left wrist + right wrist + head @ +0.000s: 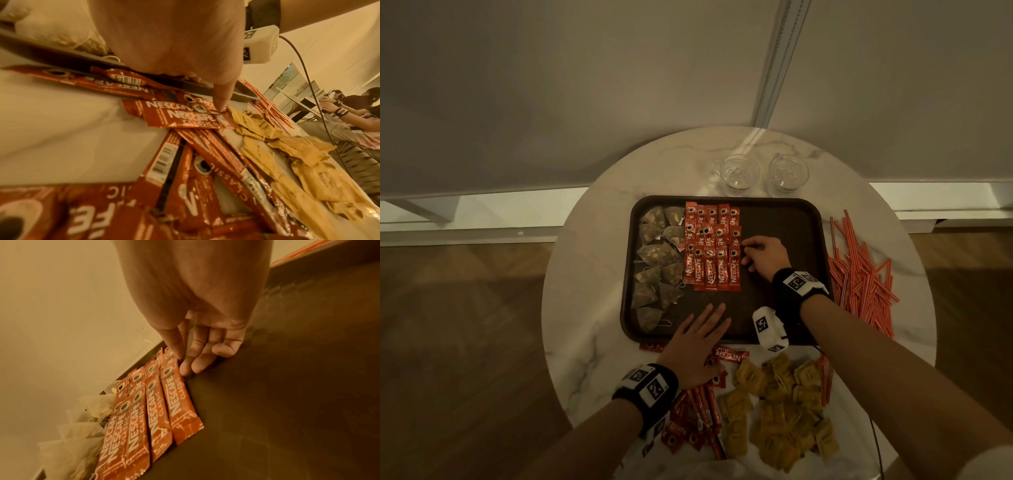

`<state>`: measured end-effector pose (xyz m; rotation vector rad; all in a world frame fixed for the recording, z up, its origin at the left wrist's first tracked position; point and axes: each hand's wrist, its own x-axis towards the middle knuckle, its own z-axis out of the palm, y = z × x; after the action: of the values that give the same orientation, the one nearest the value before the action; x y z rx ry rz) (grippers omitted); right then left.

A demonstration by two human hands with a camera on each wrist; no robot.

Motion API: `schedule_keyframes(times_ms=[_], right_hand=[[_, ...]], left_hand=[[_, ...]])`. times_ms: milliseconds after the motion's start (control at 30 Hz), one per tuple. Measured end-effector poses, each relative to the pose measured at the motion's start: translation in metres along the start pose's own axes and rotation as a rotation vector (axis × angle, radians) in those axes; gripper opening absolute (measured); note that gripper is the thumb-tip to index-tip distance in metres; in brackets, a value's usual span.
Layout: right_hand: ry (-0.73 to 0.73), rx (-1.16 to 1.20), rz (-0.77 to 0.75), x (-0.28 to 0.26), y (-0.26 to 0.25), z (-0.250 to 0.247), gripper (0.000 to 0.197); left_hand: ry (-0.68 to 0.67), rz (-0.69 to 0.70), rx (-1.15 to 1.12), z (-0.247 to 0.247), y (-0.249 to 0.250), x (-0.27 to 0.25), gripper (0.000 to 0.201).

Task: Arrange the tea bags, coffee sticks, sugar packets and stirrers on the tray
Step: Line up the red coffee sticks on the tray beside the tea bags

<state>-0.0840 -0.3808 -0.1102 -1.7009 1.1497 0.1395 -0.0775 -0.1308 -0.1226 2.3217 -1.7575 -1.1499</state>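
Three overlapping rows of red coffee sticks (711,247)

The left hand (697,346) covered part of the loose coffee sticks (697,407) — how many lay beneath could not be told. In the left wrist view the nearest sticks were blurred and cut off at the bottom edge. The sugar packets' (780,411) print was too small to read.

Head looks down; wrists close over tray (784,219)
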Motion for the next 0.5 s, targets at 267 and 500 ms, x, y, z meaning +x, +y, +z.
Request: schedule_keyframes(times_ms=[267, 500], right_hand=[[0.018, 0.063, 0.024, -0.006, 0.004, 0.001, 0.025], [0.050, 0.078, -0.059, -0.053, 0.015, -0.006, 0.018]], left_hand=[[0.004, 0.004, -0.039, 0.002, -0.003, 0.001, 0.084], [0.036, 0.004, -0.072, -0.003, -0.001, 0.000, 0.087]])
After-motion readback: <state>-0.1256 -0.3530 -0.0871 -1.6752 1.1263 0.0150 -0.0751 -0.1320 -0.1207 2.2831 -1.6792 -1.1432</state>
